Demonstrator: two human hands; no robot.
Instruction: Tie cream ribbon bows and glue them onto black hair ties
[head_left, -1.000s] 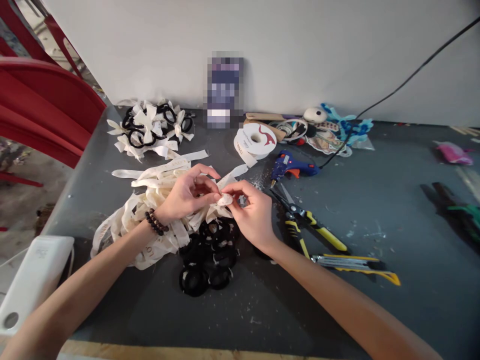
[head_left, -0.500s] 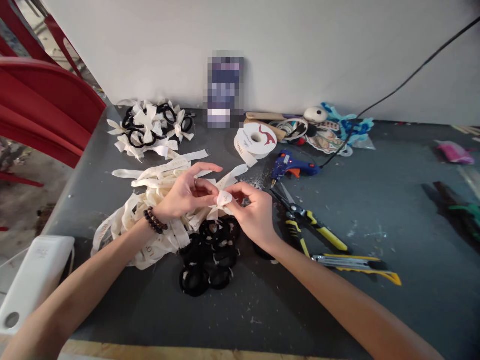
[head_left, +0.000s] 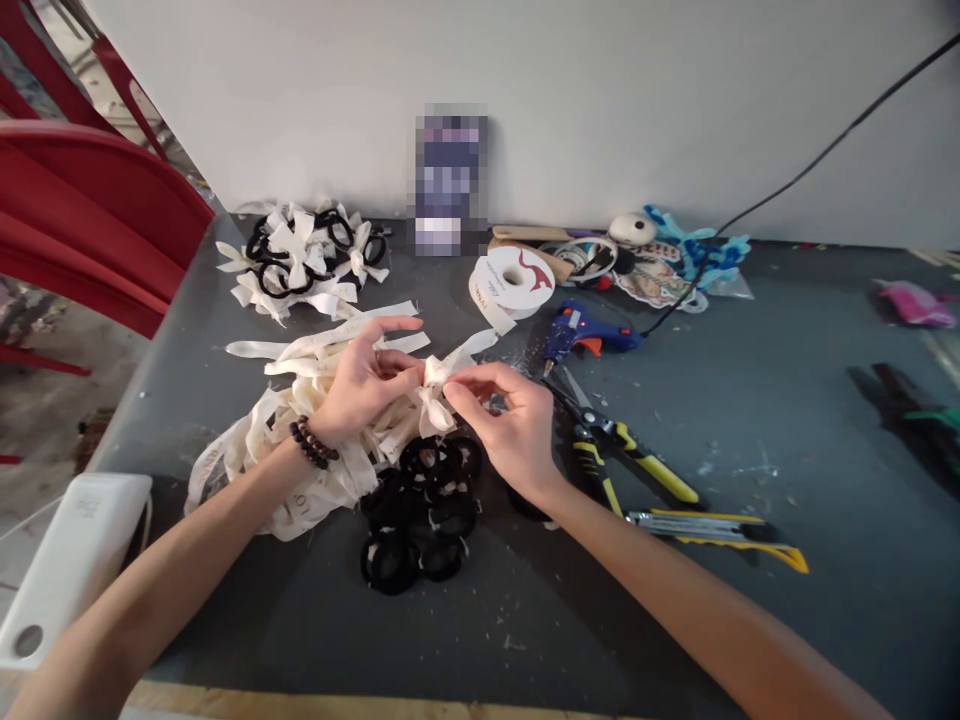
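Between my fingertips is a cream ribbon bow [head_left: 435,385], its loops and tails spread. My left hand [head_left: 367,385] pinches its left side with thumb and finger, the index finger stretched outward. On the right side, my right hand [head_left: 510,410] grips the bow between thumb and index finger. Beneath and left of my left hand lies a heap of cut cream ribbon strips [head_left: 315,480], some with printed letters. Several black hair ties [head_left: 420,510] are piled just below the bow. Another black hair tie [head_left: 527,503] is partly hidden under my right wrist.
A ribbon spool [head_left: 540,290], a blue glue gun [head_left: 589,330] with its cord, yellow-black scissors [head_left: 637,460] and a utility knife [head_left: 720,530] lie to the right. Finished bow hair ties [head_left: 300,250] sit at back left. A white power bank [head_left: 75,560] is at the left edge.
The bow has turned between my fingers, so its knot and lower loop now show. My right fingers have slid to its right side; my left hand has shifted slightly left.
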